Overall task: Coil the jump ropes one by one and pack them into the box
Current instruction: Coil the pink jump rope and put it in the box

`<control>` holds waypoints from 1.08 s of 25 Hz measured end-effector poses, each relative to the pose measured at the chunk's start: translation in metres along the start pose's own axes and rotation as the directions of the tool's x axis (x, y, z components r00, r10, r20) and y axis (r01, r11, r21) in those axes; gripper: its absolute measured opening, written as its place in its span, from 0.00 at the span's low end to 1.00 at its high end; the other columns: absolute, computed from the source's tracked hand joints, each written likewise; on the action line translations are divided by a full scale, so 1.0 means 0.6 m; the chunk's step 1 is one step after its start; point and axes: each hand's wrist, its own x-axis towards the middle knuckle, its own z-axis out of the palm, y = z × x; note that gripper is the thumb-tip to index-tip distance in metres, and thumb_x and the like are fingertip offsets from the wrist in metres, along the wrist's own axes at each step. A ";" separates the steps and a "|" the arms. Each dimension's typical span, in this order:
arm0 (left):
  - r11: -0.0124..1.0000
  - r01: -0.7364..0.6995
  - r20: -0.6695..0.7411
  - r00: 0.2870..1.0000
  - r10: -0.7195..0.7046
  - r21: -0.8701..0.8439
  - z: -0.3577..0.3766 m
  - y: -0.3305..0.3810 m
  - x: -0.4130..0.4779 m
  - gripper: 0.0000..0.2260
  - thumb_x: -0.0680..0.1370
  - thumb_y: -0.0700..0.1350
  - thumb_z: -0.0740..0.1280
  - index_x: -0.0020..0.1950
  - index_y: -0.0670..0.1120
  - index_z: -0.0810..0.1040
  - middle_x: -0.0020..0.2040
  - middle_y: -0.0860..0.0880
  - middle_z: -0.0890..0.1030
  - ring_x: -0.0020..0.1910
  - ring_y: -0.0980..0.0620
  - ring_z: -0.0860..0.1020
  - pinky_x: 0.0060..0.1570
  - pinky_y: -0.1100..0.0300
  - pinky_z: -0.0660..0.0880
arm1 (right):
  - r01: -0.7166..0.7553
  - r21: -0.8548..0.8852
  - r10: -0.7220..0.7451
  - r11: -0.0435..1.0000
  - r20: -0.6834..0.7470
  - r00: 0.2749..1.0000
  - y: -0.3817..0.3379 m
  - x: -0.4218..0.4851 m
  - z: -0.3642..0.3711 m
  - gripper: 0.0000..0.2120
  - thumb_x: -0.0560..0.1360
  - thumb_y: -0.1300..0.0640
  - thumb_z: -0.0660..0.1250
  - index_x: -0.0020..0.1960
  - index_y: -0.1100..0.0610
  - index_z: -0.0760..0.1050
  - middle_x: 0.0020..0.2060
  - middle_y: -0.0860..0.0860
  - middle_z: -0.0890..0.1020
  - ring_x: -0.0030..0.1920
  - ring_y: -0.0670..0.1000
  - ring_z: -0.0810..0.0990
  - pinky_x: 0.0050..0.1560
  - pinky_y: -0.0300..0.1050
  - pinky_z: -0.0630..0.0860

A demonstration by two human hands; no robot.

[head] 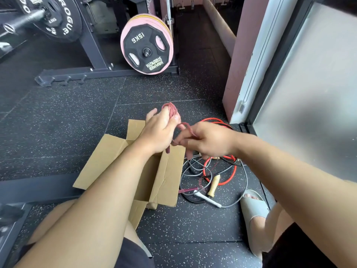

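pink rope (171,109) in both hands

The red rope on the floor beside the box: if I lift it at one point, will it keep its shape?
Probably not: the red rope lies in loose curves, so it should sag. It may drag the grey ropes tangled with it.

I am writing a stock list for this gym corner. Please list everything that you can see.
pink rope: one, pink, coiled in left grip
loose ropes: several, red, grey, black, tangled right of box
wooden handle: one, tan, in the tangle
box: one, brown, open on floor
weight plate: one, black and pink, on rack behind
barbell plate: one, black, upper left
sandal: one, grey, on a foot, lower right
left grip: one, holds pink coil
right grip: one, holds strand from coil
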 end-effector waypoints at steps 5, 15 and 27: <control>0.942 0.154 0.207 0.974 -0.093 -0.299 -0.027 -0.014 0.005 0.13 0.80 0.50 0.58 0.40 0.46 0.74 0.25 0.54 0.73 0.28 0.55 0.71 0.39 0.56 0.69 | -0.045 0.386 0.114 0.921 -0.158 0.981 0.037 -0.015 -0.070 0.13 0.81 0.69 0.57 0.55 0.60 0.79 0.38 0.57 0.86 0.32 0.55 0.83 0.37 0.46 0.79; 0.735 0.240 0.284 0.956 -0.067 -0.634 -0.030 0.004 0.003 0.08 0.79 0.43 0.61 0.42 0.42 0.73 0.27 0.50 0.74 0.29 0.52 0.71 0.35 0.63 0.70 | -0.070 0.607 0.325 0.792 -0.322 0.889 0.073 -0.014 -0.091 0.12 0.77 0.49 0.70 0.58 0.54 0.78 0.39 0.51 0.82 0.30 0.52 0.75 0.34 0.43 0.72; 0.645 0.235 0.169 0.972 -0.164 -0.727 -0.010 -0.002 0.011 0.10 0.85 0.42 0.58 0.46 0.44 0.74 0.32 0.51 0.77 0.35 0.52 0.76 0.47 0.59 0.72 | -0.003 0.511 0.037 0.860 -0.056 0.998 0.042 0.009 -0.009 0.12 0.83 0.54 0.60 0.53 0.62 0.78 0.26 0.46 0.71 0.27 0.47 0.70 0.32 0.39 0.70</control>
